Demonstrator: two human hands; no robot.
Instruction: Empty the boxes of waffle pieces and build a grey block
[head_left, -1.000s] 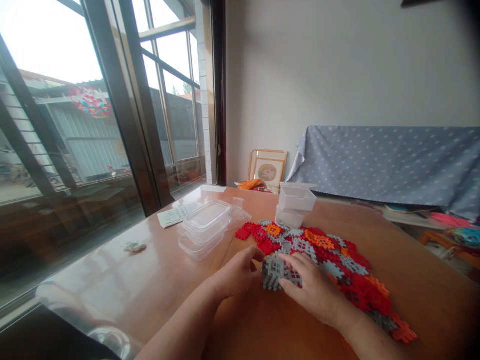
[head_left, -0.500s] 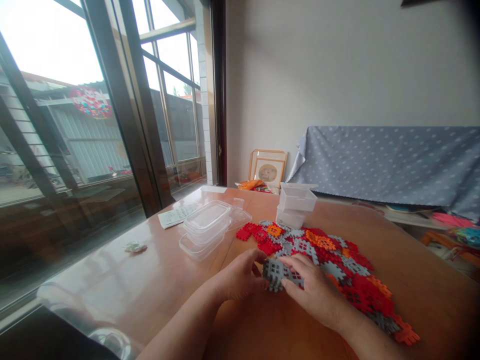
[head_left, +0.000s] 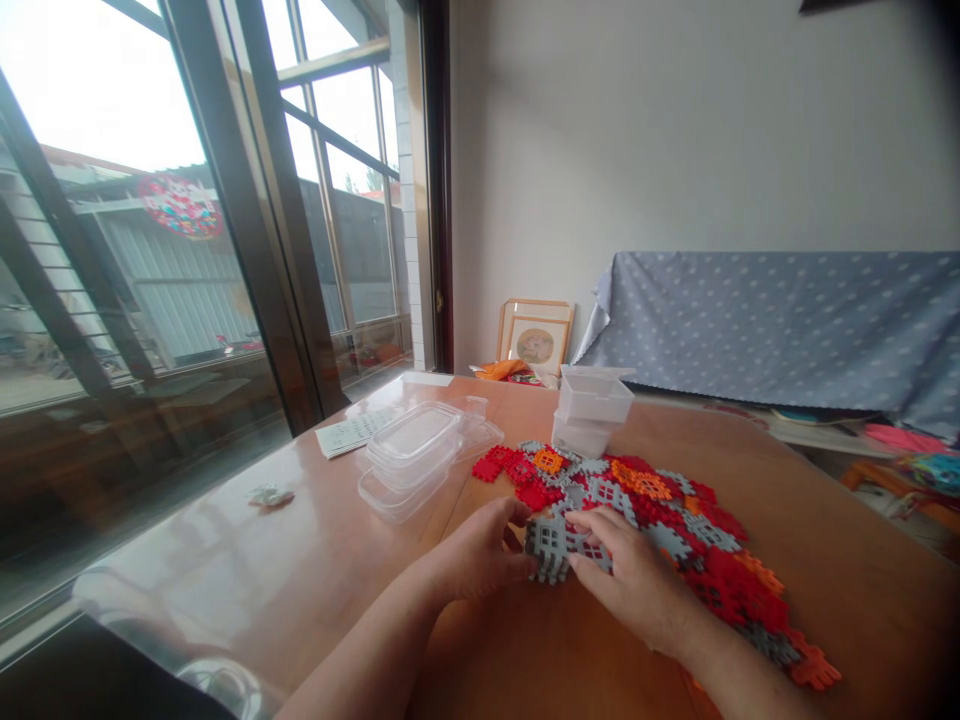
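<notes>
A grey built piece (head_left: 546, 545) of interlocking plastic tiles, with square window holes and notched edges, stands just above the tabletop. My left hand (head_left: 491, 550) grips its left side, thumb below and fingers behind. On the right, my right hand (head_left: 626, 570) pinches a grey window tile (head_left: 589, 548) against the piece; its fingers hide part of the join. Right behind both hands spreads a pile of tiles, with red tiles (head_left: 536, 495), orange tiles (head_left: 641, 480) and grey tiles (head_left: 667, 540) overlapping each other.
Clear plastic lids (head_left: 412, 450) lie left of the pile beside a paper sheet (head_left: 349, 435). Two stacked plastic boxes (head_left: 596, 400) stand behind it. A small wrapped packet (head_left: 270, 495) lies at the left on the wooden table (head_left: 315, 540). Glass windows (head_left: 341, 200) border the left side.
My right hand has shifted slightly to the right along the grey piece, showing more of its front. The left hand keeps its hold, and the pile looks unchanged.
</notes>
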